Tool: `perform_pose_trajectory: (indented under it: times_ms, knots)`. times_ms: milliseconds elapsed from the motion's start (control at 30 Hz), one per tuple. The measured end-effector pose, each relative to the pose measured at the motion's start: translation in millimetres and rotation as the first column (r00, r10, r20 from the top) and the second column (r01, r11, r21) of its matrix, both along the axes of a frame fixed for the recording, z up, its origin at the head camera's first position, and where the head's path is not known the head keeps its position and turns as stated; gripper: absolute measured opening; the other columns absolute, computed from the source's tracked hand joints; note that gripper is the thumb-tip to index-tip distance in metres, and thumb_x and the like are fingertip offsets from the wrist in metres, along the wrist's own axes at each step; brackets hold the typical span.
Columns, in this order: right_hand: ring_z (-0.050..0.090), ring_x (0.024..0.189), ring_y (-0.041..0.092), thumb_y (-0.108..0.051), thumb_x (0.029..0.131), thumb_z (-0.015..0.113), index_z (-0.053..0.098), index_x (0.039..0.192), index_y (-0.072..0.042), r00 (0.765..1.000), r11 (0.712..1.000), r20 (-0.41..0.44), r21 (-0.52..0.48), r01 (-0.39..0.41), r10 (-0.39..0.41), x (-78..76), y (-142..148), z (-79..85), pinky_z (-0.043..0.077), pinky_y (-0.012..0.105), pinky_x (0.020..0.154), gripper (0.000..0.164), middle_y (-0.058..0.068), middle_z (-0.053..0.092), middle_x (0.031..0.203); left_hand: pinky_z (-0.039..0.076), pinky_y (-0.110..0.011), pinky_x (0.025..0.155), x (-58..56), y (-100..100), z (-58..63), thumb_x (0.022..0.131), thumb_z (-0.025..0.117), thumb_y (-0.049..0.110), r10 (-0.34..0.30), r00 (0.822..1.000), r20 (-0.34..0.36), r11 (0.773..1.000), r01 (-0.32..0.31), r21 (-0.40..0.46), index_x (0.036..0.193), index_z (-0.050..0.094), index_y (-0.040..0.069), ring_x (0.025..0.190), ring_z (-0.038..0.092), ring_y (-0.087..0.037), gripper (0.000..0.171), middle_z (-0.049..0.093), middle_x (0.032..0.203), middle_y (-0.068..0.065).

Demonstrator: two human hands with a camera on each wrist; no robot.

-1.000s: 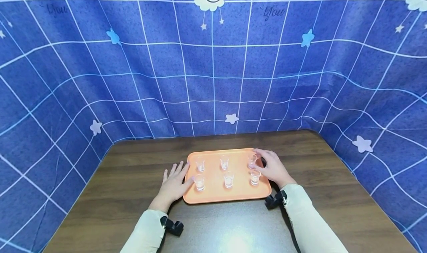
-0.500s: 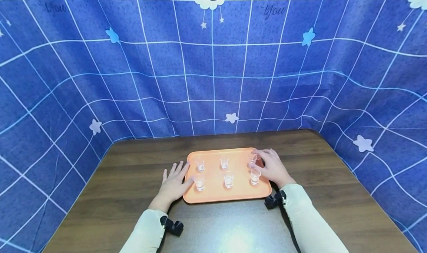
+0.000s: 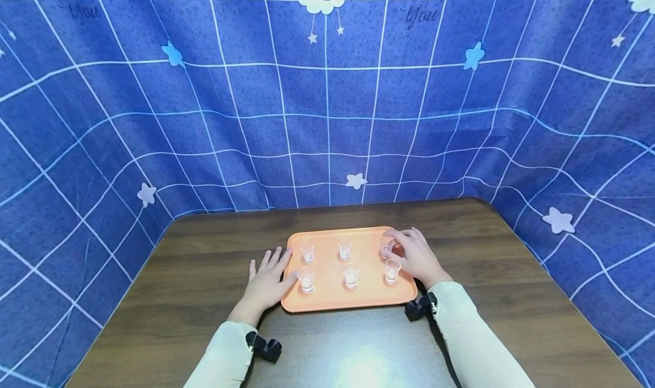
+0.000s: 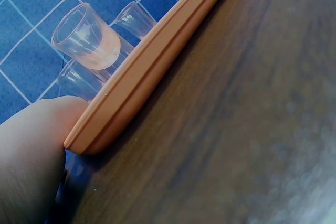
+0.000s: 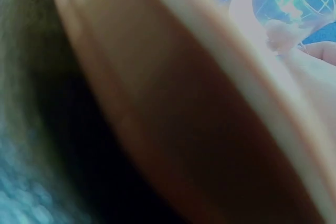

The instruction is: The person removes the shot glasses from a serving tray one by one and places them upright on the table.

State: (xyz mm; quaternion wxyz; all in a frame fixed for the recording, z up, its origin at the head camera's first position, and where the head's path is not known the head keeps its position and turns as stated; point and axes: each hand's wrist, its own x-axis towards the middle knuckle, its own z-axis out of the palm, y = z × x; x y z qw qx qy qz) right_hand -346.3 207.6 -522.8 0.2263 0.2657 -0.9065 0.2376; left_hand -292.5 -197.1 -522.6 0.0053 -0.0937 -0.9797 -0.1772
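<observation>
An orange tray [image 3: 327, 300] bears several small clear shot glasses in two rows, three behind and three in front. My right hand [image 3: 417, 257] reaches over the tray's right edge, its thumb and fingers pinching the back right shot glass [image 3: 387, 246]. Just in front of that hand stands the front right shot glass [image 3: 392, 271]. My left hand [image 3: 267, 280] lies with spread fingers against the tray's left edge, the thumb over the rim near the front left shot glass [image 3: 306, 281]. In the right wrist view, the blurred tray side [image 5: 173, 93] covers much of the frame.
The tray sits on a brown wooden table [image 3: 204, 263]. A blue curtain [image 3: 327, 103] with white grid lines and stars hangs behind and along both sides. Each wrist carries a black camera mount, such as the left mount [image 3: 265, 347].
My right fingers have shifted very slightly at the back right shot glass. The left hand, tray and other glasses stay in place.
</observation>
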Motion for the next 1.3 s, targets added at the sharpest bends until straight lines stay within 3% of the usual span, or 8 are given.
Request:
perform_pose_trajectory:
  times_ms: [400, 767, 1000, 1300]
  knots:
    - [0.063, 0.107, 0.036, -0.034, 0.085, 0.080, 0.067, 0.128, -0.012, 0.998, 1.000, -0.057, 0.014, -0.003, 0.004, 0.1, 0.7, -0.9, 0.030, 0.064, 0.112, 0.050, 0.007, 0.075, 0.097, -0.004, -0.071, 0.115, -0.2, -1.1, -1.3, 0.100, 0.043, 0.062, 0.004, 1.000, -0.006, 1.000, -0.005, -0.009, 0.163, 0.024, 0.025, 0.154, 0.012, -0.041, 0.075, 0.022, 0.166, -0.013]
    - [0.063, 0.106, 0.034, -0.037, 0.084, 0.081, 0.069, 0.125, -0.012, 0.998, 1.000, -0.056, -0.001, -0.008, 0.008, 1.7, -1.0, 3.4, 0.030, 0.065, 0.111, 0.049, 0.003, 0.075, 0.090, -0.005, -0.071, 0.115, -2.2, -3.2, -3.2, 0.100, 0.041, 0.064, 0.003, 1.000, -0.008, 1.000, -0.003, -0.008, 0.163, 0.023, 0.026, 0.154, 0.011, -0.040, 0.076, 0.021, 0.167, -0.012]
    - [0.064, 0.104, 0.032, -0.035, 0.081, 0.084, 0.070, 0.122, -0.014, 0.994, 0.999, -0.106, -0.037, -0.018, 0.014, 0.3, -0.3, 2.3, 0.030, 0.064, 0.111, 0.048, 0.005, 0.075, 0.097, -0.004, -0.071, 0.115, -1.5, -3.1, -2.5, 0.100, 0.042, 0.063, -0.001, 1.000, -0.011, 1.000, 0.000, -0.013, 0.163, 0.024, 0.025, 0.154, 0.011, -0.040, 0.075, 0.022, 0.167, -0.012]
    - [0.064, 0.100, 0.030, -0.030, 0.079, 0.086, 0.072, 0.121, -0.010, 0.990, 0.995, -0.139, -0.099, -0.002, -0.012, 0.6, 7.9, 1.0, 0.032, 0.062, 0.110, 0.049, 0.000, 0.071, 0.085, -0.004, -0.071, 0.115, -1.0, -2.7, -4.5, 0.100, 0.040, 0.064, 0.001, 1.000, -0.012, 1.000, -0.001, -0.011, 0.162, 0.025, 0.024, 0.154, 0.012, -0.041, 0.075, 0.023, 0.167, -0.012]
